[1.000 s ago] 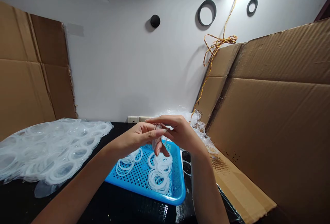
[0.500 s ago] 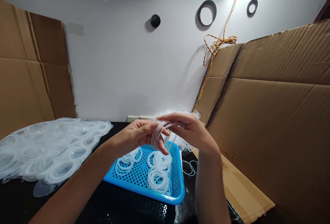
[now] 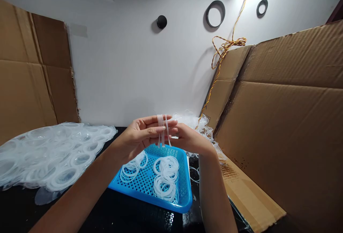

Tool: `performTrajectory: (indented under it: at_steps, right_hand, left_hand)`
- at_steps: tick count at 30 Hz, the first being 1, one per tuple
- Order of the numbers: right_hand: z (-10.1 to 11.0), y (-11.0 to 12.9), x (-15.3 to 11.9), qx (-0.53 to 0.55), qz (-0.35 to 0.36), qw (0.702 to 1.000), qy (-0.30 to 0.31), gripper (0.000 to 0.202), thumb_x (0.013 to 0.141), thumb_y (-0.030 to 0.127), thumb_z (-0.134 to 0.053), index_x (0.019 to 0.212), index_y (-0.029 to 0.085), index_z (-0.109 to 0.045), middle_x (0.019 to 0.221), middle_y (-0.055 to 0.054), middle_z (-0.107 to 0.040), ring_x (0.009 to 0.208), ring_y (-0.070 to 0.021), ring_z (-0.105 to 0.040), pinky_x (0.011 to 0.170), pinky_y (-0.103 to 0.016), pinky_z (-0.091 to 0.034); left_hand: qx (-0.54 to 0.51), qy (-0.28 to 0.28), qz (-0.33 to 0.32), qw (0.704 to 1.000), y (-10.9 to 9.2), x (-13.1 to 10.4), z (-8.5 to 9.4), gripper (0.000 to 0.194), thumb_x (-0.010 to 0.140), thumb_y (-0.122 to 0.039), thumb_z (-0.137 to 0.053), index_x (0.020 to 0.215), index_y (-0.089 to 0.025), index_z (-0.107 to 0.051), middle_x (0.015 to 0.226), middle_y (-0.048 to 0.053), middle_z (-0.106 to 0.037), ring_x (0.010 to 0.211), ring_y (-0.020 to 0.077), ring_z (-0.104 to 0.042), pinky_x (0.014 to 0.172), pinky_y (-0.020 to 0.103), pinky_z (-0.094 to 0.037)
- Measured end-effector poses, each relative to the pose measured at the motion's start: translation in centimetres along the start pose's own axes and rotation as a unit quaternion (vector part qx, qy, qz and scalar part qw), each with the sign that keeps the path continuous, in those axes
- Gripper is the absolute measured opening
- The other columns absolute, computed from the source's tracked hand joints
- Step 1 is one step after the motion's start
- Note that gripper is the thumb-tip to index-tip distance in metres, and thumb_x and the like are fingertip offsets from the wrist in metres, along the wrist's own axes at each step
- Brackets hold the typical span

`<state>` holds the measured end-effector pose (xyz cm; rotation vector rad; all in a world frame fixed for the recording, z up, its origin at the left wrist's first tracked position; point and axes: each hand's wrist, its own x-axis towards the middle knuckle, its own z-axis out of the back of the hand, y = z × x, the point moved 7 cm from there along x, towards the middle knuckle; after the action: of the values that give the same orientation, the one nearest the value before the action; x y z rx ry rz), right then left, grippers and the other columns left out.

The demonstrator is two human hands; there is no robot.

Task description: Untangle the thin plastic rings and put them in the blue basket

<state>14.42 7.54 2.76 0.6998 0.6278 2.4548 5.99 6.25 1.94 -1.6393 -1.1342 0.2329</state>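
My left hand (image 3: 139,136) and my right hand (image 3: 190,140) meet above the far edge of a blue perforated tray (image 3: 184,199). Between their fingertips they hold a small bunch of translucent white rings (image 3: 162,129), seen edge-on and upright. The left fingers lie across the bunch from the left, and the right fingers pinch it from the right. In the tray lie two loose piles of the same white rings (image 3: 165,178).
A large heap of clear plastic sheets with rings (image 3: 50,154) covers the black table at left. More clear scraps (image 3: 203,127) pile up behind the tray. Cardboard panels (image 3: 284,118) stand at right and left. A twisted yellow cord (image 3: 223,49) hangs on the wall.
The bunch of rings has been turned from a slanted loop to upright and edge-on. Both hands rose slightly and closed together around it.
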Motion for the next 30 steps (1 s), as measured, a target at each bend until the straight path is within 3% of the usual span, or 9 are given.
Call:
performTrajectory:
  at_steps: [2,5,7,11,14,21,27,30]
  right_hand:
    - [0.4,-0.1,-0.2,0.027,0.0,1.0,-0.014,0.012,0.084,0.02,-0.052,0.09,0.017,-0.061,0.079,-0.002,-0.063,0.072,-0.0126,-0.058,0.064,-0.026,-0.049]
    - [1.7,0.0,-0.7,0.1,0.014,0.993,-0.064,0.032,0.087,0.025,-0.05,0.119,0.022,-0.05,0.106,-0.005,-0.063,0.094,-0.0152,-0.06,0.08,-0.03,-0.051]
    - [2.6,0.1,-1.0,0.118,0.024,0.987,-0.104,0.038,0.087,0.026,-0.05,0.125,0.024,-0.046,0.115,-0.006,-0.06,0.104,-0.0159,-0.058,0.089,-0.033,-0.048]
    - [3.8,1.0,-1.3,0.07,0.044,0.977,-0.196,0.025,0.088,0.028,-0.052,0.111,0.023,-0.058,0.114,-0.006,-0.06,0.108,-0.0173,-0.056,0.092,-0.037,-0.046]
    - [3.6,2.0,-1.1,0.017,0.067,0.969,-0.238,0.02,0.084,0.029,-0.059,0.103,0.023,-0.063,0.116,-0.007,-0.058,0.113,-0.0186,-0.052,0.093,-0.039,-0.045]
    - [2.3,2.1,-0.6,0.011,0.032,0.972,-0.232,0.009,0.078,0.029,-0.066,0.085,0.023,-0.067,0.134,-0.006,-0.046,0.126,-0.021,-0.041,0.104,-0.041,-0.035]
    - [1.4,2.0,-0.3,0.062,0.044,0.979,-0.19,0.005,0.078,0.028,-0.066,0.081,0.025,-0.069,0.131,-0.002,-0.05,0.126,-0.0179,-0.041,0.105,-0.037,-0.034]
    - [1.4,2.0,-0.3,0.061,0.027,0.978,-0.195,0.004,0.078,0.028,-0.066,0.077,0.024,-0.067,0.131,-0.003,-0.049,0.127,-0.0177,-0.039,0.106,-0.038,-0.032]
  left_hand:
    - [-0.017,-0.013,-0.004,1.0,-0.2,0.1,0.2,0.024,0.082,-0.011,-0.056,0.101,-0.017,-0.069,0.108,0.006,-0.069,0.095,0.0191,-0.066,0.078,0.024,-0.054]
    - [-0.044,-0.024,-0.015,0.999,-0.7,0.2,0.3,0.028,0.088,-0.019,-0.045,0.104,-0.016,-0.068,0.115,0.008,-0.065,0.104,0.022,-0.061,0.082,0.026,-0.053]
    - [-0.044,-0.031,-0.028,0.998,-1.2,0.2,0.4,0.032,0.091,-0.023,-0.041,0.105,-0.015,-0.068,0.118,0.008,-0.064,0.11,0.0226,-0.057,0.086,0.026,-0.05]
    - [-0.008,-0.049,-0.059,0.997,-1.8,0.0,0.6,0.032,0.091,-0.028,-0.043,0.105,-0.014,-0.068,0.123,0.008,-0.06,0.123,0.0236,-0.045,0.097,0.026,-0.042]
    - [0.025,-0.056,-0.074,0.995,-1.8,-0.1,0.6,0.029,0.089,-0.028,-0.048,0.104,-0.015,-0.069,0.125,0.007,-0.059,0.127,0.0252,-0.039,0.103,0.03,-0.036]
    - [0.084,-0.057,-0.08,0.992,-1.7,-0.3,0.5,0.026,0.087,-0.029,-0.053,0.105,-0.02,-0.069,0.128,0.006,-0.056,0.132,0.0263,-0.032,0.109,0.035,-0.026]
    - [0.119,-0.034,-0.071,0.99,-1.6,-0.5,0.7,0.024,0.088,-0.03,-0.052,0.104,-0.024,-0.069,0.135,0.003,-0.049,0.134,0.024,-0.026,0.11,0.033,-0.023]
    - [0.122,-0.036,-0.074,0.989,-1.8,-0.5,1.0,0.024,0.087,-0.03,-0.053,0.104,-0.024,-0.069,0.132,0.004,-0.053,0.132,0.0237,-0.031,0.108,0.032,-0.027]
